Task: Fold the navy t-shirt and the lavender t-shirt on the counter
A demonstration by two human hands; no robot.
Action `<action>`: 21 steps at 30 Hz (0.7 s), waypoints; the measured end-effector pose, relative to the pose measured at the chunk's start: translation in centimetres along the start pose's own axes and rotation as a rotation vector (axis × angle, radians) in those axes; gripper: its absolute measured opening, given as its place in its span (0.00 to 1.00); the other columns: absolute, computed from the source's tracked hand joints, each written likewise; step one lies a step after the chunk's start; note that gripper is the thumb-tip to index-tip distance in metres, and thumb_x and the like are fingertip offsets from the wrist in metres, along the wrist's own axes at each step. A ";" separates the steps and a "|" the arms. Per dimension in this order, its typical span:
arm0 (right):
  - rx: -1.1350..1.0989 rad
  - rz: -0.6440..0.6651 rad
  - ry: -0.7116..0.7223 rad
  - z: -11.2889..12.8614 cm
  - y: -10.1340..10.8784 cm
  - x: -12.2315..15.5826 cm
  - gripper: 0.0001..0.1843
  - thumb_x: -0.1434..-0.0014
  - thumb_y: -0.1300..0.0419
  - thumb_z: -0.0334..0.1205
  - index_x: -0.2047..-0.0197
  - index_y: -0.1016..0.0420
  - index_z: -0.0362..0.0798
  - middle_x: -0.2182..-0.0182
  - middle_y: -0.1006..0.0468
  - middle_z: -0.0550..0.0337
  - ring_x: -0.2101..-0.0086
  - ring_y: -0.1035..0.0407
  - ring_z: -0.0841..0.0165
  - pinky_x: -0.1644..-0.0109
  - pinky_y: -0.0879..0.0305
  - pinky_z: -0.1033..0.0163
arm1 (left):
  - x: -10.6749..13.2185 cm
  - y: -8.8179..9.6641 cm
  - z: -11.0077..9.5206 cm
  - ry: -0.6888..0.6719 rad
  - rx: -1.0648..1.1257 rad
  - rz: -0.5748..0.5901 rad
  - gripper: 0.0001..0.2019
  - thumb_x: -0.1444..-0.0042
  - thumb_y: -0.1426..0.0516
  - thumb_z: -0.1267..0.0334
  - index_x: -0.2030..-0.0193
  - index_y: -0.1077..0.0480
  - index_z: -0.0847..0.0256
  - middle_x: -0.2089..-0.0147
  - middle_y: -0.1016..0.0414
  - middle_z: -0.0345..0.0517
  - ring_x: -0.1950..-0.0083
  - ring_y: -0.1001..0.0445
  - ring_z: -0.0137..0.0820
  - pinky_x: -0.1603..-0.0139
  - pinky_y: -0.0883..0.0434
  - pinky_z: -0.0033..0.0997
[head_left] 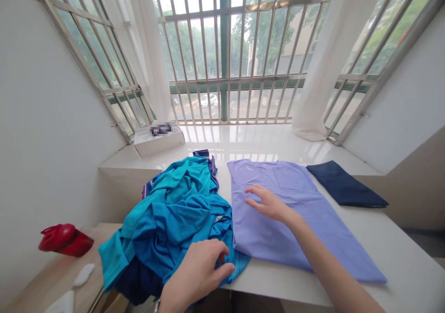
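A lilac shirt (306,220) lies spread flat on the white window ledge (399,257). My right hand (267,204) rests flat on its left part, fingers stretched out and pointing left. A crumpled heap of teal and blue clothes (177,211) sits left of the shirt, hanging over the ledge's front edge. My left hand (198,273) lies on the near edge of that heap, fingers curled onto the teal fabric where it meets the lilac shirt's corner.
A folded navy garment (346,185) lies at the right of the ledge. A white box (159,139) stands at the back left by the barred window. Lower left, a red container (66,239) and white items sit on a wooden surface (52,276).
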State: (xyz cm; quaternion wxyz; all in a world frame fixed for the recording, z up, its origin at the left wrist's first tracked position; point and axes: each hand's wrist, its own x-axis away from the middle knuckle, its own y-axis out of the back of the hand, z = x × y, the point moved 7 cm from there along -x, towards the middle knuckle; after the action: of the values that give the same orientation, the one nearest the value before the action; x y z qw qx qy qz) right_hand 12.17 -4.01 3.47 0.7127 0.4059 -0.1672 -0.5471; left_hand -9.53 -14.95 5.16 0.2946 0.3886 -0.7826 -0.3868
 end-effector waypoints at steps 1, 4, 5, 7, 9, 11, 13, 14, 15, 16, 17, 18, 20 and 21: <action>-0.033 -0.015 0.012 0.4 -0.7 -0.5 0.15 0.37 0.45 0.47 0.51 0.26 0.51 0.53 0.23 0.54 0.54 0.28 0.62 0.47 0.32 0.54 | -0.1 -0.3 -0.1 0.008 -0.018 -0.020 0.09 0.43 0.42 0.57 0.57 0.26 0.53 0.62 0.22 0.38 0.63 0.26 0.31 0.63 0.38 0.26; -0.121 -0.067 0.024 0.5 -2.5 -0.8 0.12 0.37 0.45 0.44 0.54 0.25 0.49 0.59 0.22 0.56 0.60 0.28 0.65 0.53 0.30 0.57 | -0.6 -0.9 -0.4 0.030 -0.063 -0.102 0.11 0.42 0.42 0.58 0.53 0.27 0.52 0.58 0.23 0.40 0.59 0.25 0.34 0.60 0.36 0.28; -0.142 -0.078 0.027 0.3 -3.0 -0.7 0.11 0.38 0.44 0.43 0.55 0.25 0.49 0.60 0.22 0.56 0.61 0.28 0.65 0.54 0.30 0.58 | -0.7 -1.0 -0.6 0.026 -0.069 -0.119 0.10 0.41 0.43 0.58 0.53 0.27 0.52 0.57 0.23 0.40 0.58 0.25 0.34 0.59 0.35 0.28; -0.169 -0.099 0.034 -0.2 -3.7 -0.5 0.10 0.38 0.44 0.41 0.56 0.25 0.48 0.61 0.22 0.56 0.61 0.28 0.65 0.53 0.31 0.57 | -1.1 -1.3 -1.2 -0.004 -0.053 -0.135 0.10 0.40 0.44 0.58 0.52 0.27 0.51 0.56 0.25 0.40 0.57 0.25 0.34 0.58 0.34 0.28; -0.181 -0.137 0.031 -0.5 -4.0 -0.3 0.10 0.38 0.45 0.39 0.56 0.26 0.49 0.61 0.22 0.56 0.60 0.28 0.64 0.52 0.31 0.56 | -1.4 -1.3 -1.9 -0.038 0.003 -0.151 0.09 0.39 0.44 0.59 0.53 0.27 0.50 0.55 0.26 0.40 0.57 0.25 0.32 0.58 0.33 0.26; -0.183 -0.163 0.030 -0.6 -4.0 -0.2 0.09 0.38 0.45 0.39 0.56 0.26 0.49 0.60 0.22 0.56 0.60 0.29 0.64 0.52 0.31 0.56 | -1.8 -1.3 -2.3 -0.051 0.071 -0.177 0.07 0.40 0.44 0.60 0.56 0.27 0.52 0.53 0.27 0.40 0.60 0.26 0.30 0.59 0.33 0.25; -0.167 -0.177 0.041 -0.5 -3.9 -0.1 0.09 0.38 0.45 0.39 0.55 0.27 0.49 0.60 0.23 0.55 0.59 0.29 0.64 0.52 0.30 0.55 | -2.1 -1.3 -2.5 -0.042 0.126 -0.206 0.06 0.39 0.45 0.61 0.61 0.26 0.55 0.55 0.26 0.41 0.65 0.28 0.27 0.61 0.32 0.25; -0.148 -0.182 0.053 -0.3 -3.9 0.0 0.10 0.38 0.45 0.39 0.54 0.27 0.50 0.59 0.23 0.55 0.58 0.29 0.63 0.51 0.31 0.55 | -2.3 -1.4 -2.5 -0.037 0.150 -0.219 0.07 0.38 0.46 0.61 0.64 0.27 0.56 0.56 0.26 0.42 0.67 0.29 0.27 0.62 0.32 0.25; -0.120 -0.185 0.067 -0.1 -3.8 0.0 0.10 0.38 0.45 0.39 0.54 0.27 0.50 0.57 0.24 0.54 0.57 0.29 0.63 0.49 0.31 0.54 | -2.4 -1.5 -2.4 -0.036 0.173 -0.232 0.09 0.38 0.46 0.61 0.66 0.27 0.57 0.57 0.26 0.42 0.69 0.30 0.26 0.63 0.32 0.26; -0.087 -0.190 0.081 0.1 -3.8 0.1 0.11 0.38 0.44 0.39 0.52 0.28 0.50 0.55 0.24 0.54 0.55 0.30 0.62 0.48 0.32 0.53 | -2.5 -1.6 -2.4 -0.041 0.199 -0.242 0.10 0.37 0.47 0.60 0.67 0.27 0.58 0.57 0.26 0.43 0.70 0.31 0.26 0.64 0.32 0.26; -0.050 -0.194 0.095 0.3 -3.8 0.2 0.12 0.38 0.44 0.38 0.51 0.28 0.51 0.53 0.25 0.53 0.53 0.31 0.61 0.46 0.33 0.51 | -2.6 -1.7 -2.4 -0.051 0.227 -0.248 0.10 0.37 0.47 0.60 0.67 0.27 0.58 0.58 0.26 0.43 0.71 0.32 0.25 0.65 0.32 0.25; -0.014 -0.196 0.106 0.5 -3.8 0.3 0.13 0.38 0.44 0.38 0.50 0.29 0.51 0.51 0.25 0.53 0.51 0.32 0.60 0.44 0.34 0.50 | -2.7 -1.8 -2.4 -0.066 0.257 -0.250 0.10 0.37 0.47 0.60 0.67 0.27 0.58 0.58 0.25 0.43 0.72 0.32 0.25 0.66 0.33 0.25; 0.048 -0.197 0.124 0.7 -3.9 0.4 0.15 0.38 0.43 0.39 0.48 0.30 0.51 0.49 0.26 0.52 0.49 0.33 0.59 0.42 0.36 0.49 | -2.8 -2.0 -2.3 -0.096 0.310 -0.250 0.10 0.37 0.47 0.59 0.66 0.28 0.59 0.58 0.24 0.44 0.72 0.32 0.25 0.67 0.33 0.25; 0.073 -0.195 0.130 0.8 -4.0 0.4 0.16 0.38 0.43 0.39 0.47 0.30 0.51 0.48 0.27 0.51 0.48 0.34 0.58 0.42 0.36 0.48 | -2.8 -2.1 -2.2 -0.107 0.329 -0.250 0.10 0.38 0.47 0.59 0.65 0.27 0.59 0.58 0.24 0.44 0.71 0.32 0.25 0.67 0.33 0.24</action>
State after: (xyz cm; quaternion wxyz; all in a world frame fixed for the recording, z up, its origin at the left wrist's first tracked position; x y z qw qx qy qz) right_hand 9.21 -4.95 0.83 0.6504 0.4805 -0.1003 -0.5798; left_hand -5.58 -14.32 4.14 0.1348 0.5045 -0.7954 -0.3075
